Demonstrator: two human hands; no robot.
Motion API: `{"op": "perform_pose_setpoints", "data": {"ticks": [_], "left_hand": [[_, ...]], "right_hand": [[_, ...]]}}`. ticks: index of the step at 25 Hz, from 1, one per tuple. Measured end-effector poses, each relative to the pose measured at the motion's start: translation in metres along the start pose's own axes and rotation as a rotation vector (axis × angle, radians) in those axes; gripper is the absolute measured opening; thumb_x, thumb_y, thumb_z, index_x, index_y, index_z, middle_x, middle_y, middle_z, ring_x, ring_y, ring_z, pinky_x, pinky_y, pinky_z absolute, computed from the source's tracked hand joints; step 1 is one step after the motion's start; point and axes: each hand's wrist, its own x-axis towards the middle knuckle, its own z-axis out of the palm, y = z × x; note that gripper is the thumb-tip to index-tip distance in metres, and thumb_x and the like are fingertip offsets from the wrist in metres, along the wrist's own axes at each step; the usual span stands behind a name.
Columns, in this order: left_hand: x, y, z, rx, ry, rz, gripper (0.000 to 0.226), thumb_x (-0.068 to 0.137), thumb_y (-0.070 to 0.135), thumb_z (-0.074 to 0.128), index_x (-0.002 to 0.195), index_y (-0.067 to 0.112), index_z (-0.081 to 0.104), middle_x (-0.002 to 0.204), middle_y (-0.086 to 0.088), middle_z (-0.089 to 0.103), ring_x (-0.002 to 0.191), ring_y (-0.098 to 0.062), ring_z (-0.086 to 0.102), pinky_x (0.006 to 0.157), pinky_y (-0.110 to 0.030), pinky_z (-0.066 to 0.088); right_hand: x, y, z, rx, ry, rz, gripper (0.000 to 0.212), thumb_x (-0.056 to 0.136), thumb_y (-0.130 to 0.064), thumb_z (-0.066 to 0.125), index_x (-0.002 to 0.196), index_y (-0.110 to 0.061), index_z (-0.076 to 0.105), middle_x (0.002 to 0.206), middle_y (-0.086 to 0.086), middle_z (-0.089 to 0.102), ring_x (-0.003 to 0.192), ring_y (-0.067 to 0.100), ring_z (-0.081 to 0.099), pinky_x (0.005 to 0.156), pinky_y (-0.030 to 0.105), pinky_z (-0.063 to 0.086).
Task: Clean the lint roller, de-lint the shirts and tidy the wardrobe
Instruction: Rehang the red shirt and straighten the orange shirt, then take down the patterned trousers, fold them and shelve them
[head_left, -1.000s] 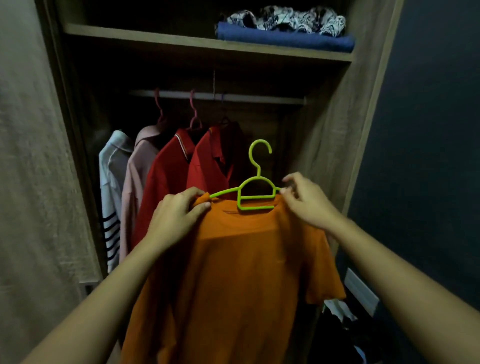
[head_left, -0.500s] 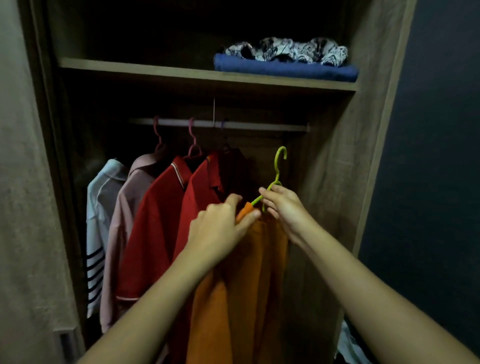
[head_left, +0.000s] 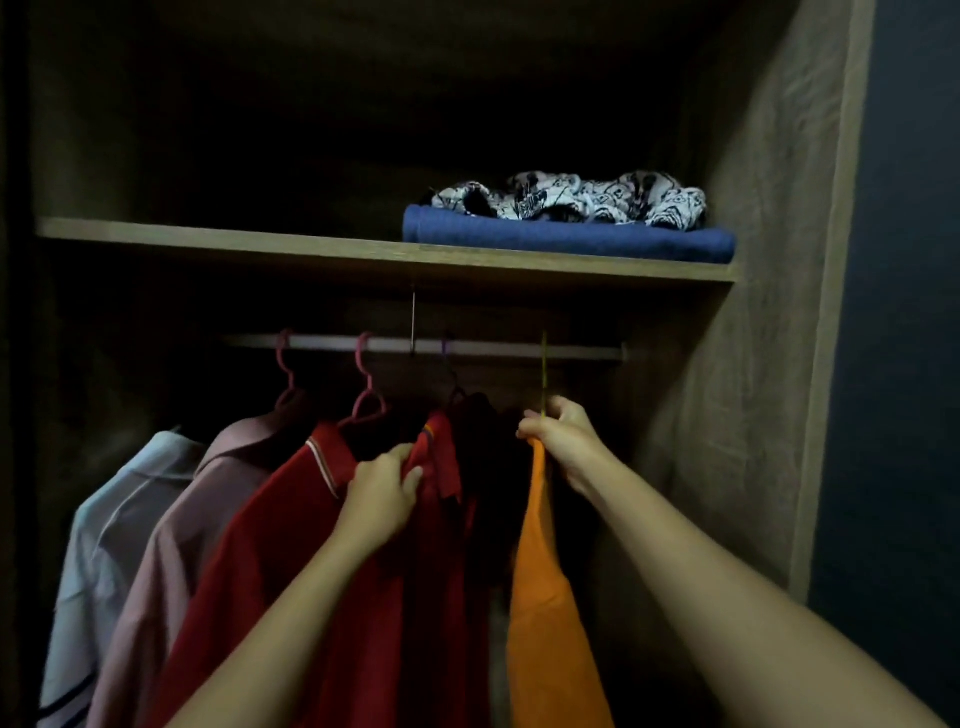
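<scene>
The right hand pinches the green hanger by its neck, hook at the rail toward its right end, with the orange T-shirt hanging edge-on below, while the left hand grips the nearest red polo shirt by the collar, probably to open a gap.

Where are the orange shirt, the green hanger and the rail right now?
orange shirt (head_left: 545, 623): head view, on its hanging body.
green hanger (head_left: 543, 374): head view, on the thin hook stem.
rail (head_left: 493, 347): head view, on the bare bar left of that hook.
</scene>
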Motion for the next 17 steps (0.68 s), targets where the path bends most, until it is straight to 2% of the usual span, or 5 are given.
{"op": "perform_pose_setpoints", "data": {"ticks": [4, 8, 11, 13, 17], "left_hand": [[0.004, -0.005, -0.001, 0.015, -0.008, 0.004, 0.034, 0.091, 0.019, 0.055, 0.125, 0.017, 0.057, 0.117, -0.014, 0.067, 0.114, -0.033, 0.057, 0.094, -0.037, 0.045], [0.005, -0.004, -0.009, 0.019, -0.005, 0.011, 0.033, 0.091, 0.020, 0.055, 0.125, 0.018, 0.058, 0.115, -0.012, 0.068, 0.113, -0.031, 0.058, 0.091, -0.033, 0.043], [-0.005, 0.011, -0.022, 0.287, -0.021, 0.033, 0.031, 0.092, 0.035, 0.052, 0.119, 0.022, 0.059, 0.109, -0.012, 0.069, 0.106, -0.032, 0.061, 0.085, -0.036, 0.048], [-0.011, 0.035, -0.045, 0.404, 0.229, 0.199, 0.033, 0.090, 0.047, 0.046, 0.098, 0.021, 0.065, 0.091, -0.007, 0.071, 0.088, -0.028, 0.067, 0.070, -0.036, 0.052], [0.009, 0.116, -0.114, 0.031, 0.601, 0.746, 0.028, 0.086, 0.030, 0.047, 0.085, 0.011, 0.067, 0.076, -0.002, 0.066, 0.070, -0.012, 0.060, 0.065, -0.025, 0.044]], "right_hand": [[0.032, 0.003, 0.005, -0.073, 0.076, -0.009, 0.039, 0.076, -0.002, 0.065, 0.114, -0.005, 0.058, 0.110, 0.012, 0.064, 0.093, 0.022, 0.060, 0.083, 0.031, 0.048], [0.040, 0.025, 0.006, -0.125, 0.044, 0.009, 0.039, 0.080, -0.001, 0.059, 0.118, -0.004, 0.056, 0.118, 0.013, 0.061, 0.108, 0.027, 0.059, 0.094, 0.033, 0.047], [0.031, 0.025, 0.000, -0.439, -0.001, -0.055, 0.036, 0.084, -0.026, 0.062, 0.117, -0.012, 0.060, 0.119, 0.010, 0.062, 0.108, 0.027, 0.060, 0.093, 0.032, 0.050], [0.016, 0.011, -0.005, -0.660, 0.157, -0.314, 0.039, 0.085, -0.042, 0.057, 0.115, -0.017, 0.059, 0.115, 0.004, 0.060, 0.107, 0.022, 0.058, 0.090, 0.032, 0.050], [-0.033, -0.064, -0.028, -0.576, 0.552, -1.272, 0.016, 0.084, -0.031, 0.051, 0.080, -0.018, 0.059, 0.076, -0.002, 0.057, 0.075, 0.014, 0.048, 0.073, 0.033, 0.041]]}}
